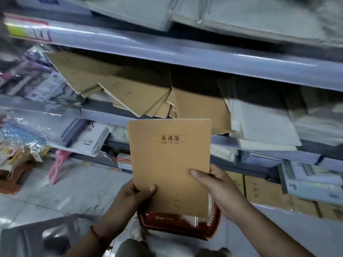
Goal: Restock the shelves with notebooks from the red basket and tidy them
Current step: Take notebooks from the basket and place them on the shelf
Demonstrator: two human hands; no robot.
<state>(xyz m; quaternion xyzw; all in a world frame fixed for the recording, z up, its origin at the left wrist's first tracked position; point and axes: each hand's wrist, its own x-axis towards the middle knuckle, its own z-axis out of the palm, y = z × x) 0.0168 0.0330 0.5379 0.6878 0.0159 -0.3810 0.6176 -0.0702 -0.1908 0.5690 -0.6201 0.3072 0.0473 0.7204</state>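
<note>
Both hands hold one kraft-brown notebook (169, 164) upright in front of the shelves, cover facing the camera: matte paper, rounded corners, a dark printed title between two thin rules near the top. Left hand (137, 193) grips the lower left edge, thumb curled over the cover, fingers behind. Right hand (215, 184) grips the lower right edge, thumb pressed flat across the cover. Directly below the notebook sits the red basket (185, 226) on the floor, plastic with a perforated wall, more spines and a wire-bound edge showing inside. On the middle shelf (185, 58), behind a glossy grey-blue front rail, lies a loose pile (133, 91) of the same brown notebooks, fanned and skewed, corners overhanging the edge. Just right of it, pale cream booklets (259, 123) lean in a slumped stack. A pink plastic stool (59, 164) stands on the pale tiled floor at left.
</note>
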